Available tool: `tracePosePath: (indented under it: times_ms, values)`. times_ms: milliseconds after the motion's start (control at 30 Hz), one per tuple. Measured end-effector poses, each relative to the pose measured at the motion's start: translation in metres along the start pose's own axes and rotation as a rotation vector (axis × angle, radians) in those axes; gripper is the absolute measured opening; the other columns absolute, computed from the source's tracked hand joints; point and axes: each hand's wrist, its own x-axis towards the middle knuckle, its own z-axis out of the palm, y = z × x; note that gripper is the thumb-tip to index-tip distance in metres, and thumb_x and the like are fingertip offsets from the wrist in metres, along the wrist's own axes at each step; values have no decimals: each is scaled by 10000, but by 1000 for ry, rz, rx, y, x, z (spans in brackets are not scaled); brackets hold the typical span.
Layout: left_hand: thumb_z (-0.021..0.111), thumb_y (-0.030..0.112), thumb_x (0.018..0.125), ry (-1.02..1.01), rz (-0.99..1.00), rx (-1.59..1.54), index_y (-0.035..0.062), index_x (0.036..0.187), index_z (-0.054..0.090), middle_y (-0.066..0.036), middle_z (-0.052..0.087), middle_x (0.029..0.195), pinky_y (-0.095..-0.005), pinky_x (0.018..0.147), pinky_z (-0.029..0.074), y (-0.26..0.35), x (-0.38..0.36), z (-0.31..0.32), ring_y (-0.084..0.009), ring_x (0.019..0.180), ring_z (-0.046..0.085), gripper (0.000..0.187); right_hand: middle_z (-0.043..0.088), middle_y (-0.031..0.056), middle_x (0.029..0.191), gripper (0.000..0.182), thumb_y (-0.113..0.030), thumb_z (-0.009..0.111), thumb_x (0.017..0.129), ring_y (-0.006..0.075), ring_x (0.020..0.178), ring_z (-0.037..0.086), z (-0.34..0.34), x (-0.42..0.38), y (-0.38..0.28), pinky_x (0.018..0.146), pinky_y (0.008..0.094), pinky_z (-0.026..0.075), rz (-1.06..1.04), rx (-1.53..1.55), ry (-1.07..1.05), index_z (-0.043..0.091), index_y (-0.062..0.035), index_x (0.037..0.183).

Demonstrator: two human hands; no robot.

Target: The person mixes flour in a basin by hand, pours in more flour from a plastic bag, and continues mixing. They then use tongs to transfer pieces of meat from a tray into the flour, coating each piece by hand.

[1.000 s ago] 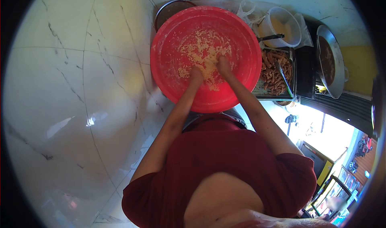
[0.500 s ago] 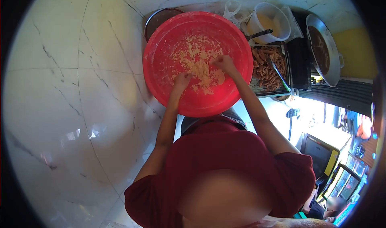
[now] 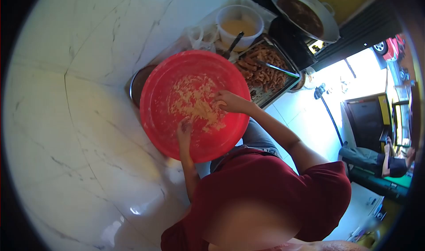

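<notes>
A big red plastic basin (image 3: 155, 118) stands on the white marble surface and holds crumbly pale-yellow dough (image 3: 195, 103). My left hand (image 3: 184, 131) rests on the basin's floor at the near edge of the dough, fingers into the crumbs. My right hand (image 3: 228, 101) lies on the right side of the dough, fingers curled onto it. Both hands are dusted with the mixture.
A metal bowl (image 3: 137, 85) peeks out behind the basin. A tray of fried brown sticks (image 3: 261, 69) with tongs, a white bucket of batter (image 3: 239, 25) and a wok of dark oil (image 3: 305, 12) stand beyond. A person (image 3: 389, 162) sits at the far right.
My view has swung, so the basin now sits lower and further left. My left hand has drawn back toward the near side of the dough; my right hand stays on its right side.
</notes>
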Motion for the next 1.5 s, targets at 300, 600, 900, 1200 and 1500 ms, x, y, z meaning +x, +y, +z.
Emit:
tracePosePath:
  times_ms: [300, 600, 900, 1200, 1500]
  values:
    - [548, 217, 874, -29, 134, 288, 27, 1107, 528, -80, 562, 1063, -302, 848, 412, 103, 25, 80, -173, 966, 534, 301, 563, 121, 925, 209, -247, 514, 803, 279, 894, 544, -256, 16, 16, 761, 406, 446, 92, -490, 611, 653, -141, 919]
    - [549, 211, 867, -158, 586, 433, 53, 1093, 524, -96, 534, 1111, -381, 942, 358, 142, 56, 211, -237, 1077, 486, 277, 566, 87, 892, 350, -412, 599, 713, 235, 975, 475, -359, 92, 108, 841, 369, 336, 307, -1302, 212, 671, -92, 834]
    - [597, 201, 818, -87, 925, 682, 95, 1073, 531, -71, 540, 1103, -490, 995, 249, 164, 103, 272, -260, 1086, 472, 284, 619, 88, 907, 237, -223, 537, 713, 259, 1058, 441, -361, 128, 178, 895, 380, 272, 432, -1171, -111, 671, -80, 847]
    - [595, 208, 805, -55, 1144, 905, 133, 1032, 567, -13, 577, 1036, -488, 1008, 228, 212, 150, 303, -207, 1101, 471, 240, 624, 72, 979, 287, -211, 488, 746, 245, 1030, 494, -405, 144, 167, 902, 424, 276, 443, -1075, -121, 649, -104, 957]
    - [481, 126, 860, -59, 1089, 1096, 132, 1101, 518, -58, 567, 1043, -525, 1031, 164, 196, 205, 261, -224, 1124, 450, 243, 638, 78, 916, 338, -313, 450, 763, 271, 946, 545, -433, 144, 137, 847, 470, 305, 369, -924, 75, 645, -142, 980]
